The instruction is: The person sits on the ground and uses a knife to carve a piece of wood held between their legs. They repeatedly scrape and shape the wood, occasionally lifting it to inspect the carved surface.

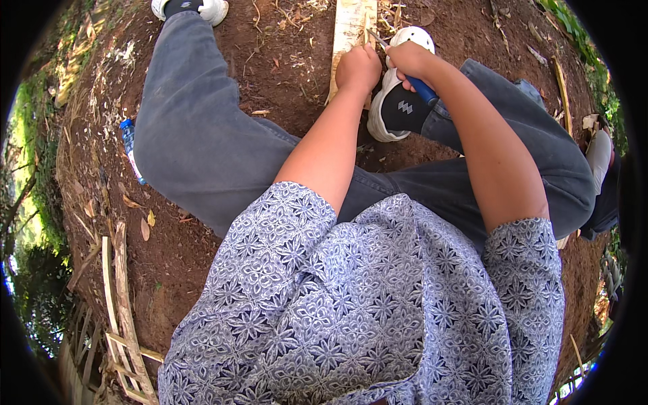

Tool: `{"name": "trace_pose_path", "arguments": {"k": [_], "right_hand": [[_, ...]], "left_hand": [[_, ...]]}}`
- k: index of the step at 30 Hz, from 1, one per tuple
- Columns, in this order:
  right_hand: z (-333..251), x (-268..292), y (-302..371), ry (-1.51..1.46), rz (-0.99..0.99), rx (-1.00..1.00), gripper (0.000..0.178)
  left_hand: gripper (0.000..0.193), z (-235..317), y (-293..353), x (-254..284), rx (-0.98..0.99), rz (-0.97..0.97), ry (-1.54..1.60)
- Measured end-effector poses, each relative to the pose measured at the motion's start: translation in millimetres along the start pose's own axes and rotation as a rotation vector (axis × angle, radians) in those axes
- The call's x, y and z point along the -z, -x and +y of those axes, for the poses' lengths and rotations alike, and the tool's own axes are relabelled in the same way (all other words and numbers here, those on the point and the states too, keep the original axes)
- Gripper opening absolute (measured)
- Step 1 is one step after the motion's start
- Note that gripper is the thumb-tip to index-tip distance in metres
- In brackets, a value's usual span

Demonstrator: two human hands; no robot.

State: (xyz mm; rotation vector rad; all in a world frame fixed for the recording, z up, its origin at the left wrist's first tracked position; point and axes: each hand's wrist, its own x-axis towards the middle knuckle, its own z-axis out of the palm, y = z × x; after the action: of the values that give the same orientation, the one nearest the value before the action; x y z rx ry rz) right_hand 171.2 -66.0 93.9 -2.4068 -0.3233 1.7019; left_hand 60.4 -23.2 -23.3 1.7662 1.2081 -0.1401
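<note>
My left hand (359,69) is closed at the edge of a pale wooden board (345,30), its fingers round a thin wooden strip (367,28) that pokes out beyond them. Just to its right, my right hand (413,59) grips a knife; the blue handle (423,90) shows below the fist. The knife's narrow metal blade (377,38) slants up and left to the strip, and its tip seems to touch the wood. My fingers hide the lower part of the strip. A white clog (385,111) on my right foot stands beside the board, partly behind the right hand.
Brown soil (283,61) with wood shavings and dry leaves surrounds me. A bottle with a blue cap (129,150) lies beside my left knee. Rough wooden strips (123,290) are at lower left. At the right edge, part of another person (603,182) shows.
</note>
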Motion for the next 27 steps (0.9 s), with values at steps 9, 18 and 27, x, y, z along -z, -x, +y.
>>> {"name": "trace_pose_path", "arguments": {"k": [9,18,27], "right_hand": [[6,1,-11,0.078,-0.011,-0.023,0.043],[0,-10,-34,-0.031,0.081,0.064,0.033],[5,-8,-17,0.01,0.051,0.083,0.041]], "left_hand": [[0.049,5,5,5,-0.015,0.028,-0.025],[0.05,1,1,5,0.018,-0.032,-0.013],[0.052,-6,-4,2,0.06,-0.059,0.112]]}}
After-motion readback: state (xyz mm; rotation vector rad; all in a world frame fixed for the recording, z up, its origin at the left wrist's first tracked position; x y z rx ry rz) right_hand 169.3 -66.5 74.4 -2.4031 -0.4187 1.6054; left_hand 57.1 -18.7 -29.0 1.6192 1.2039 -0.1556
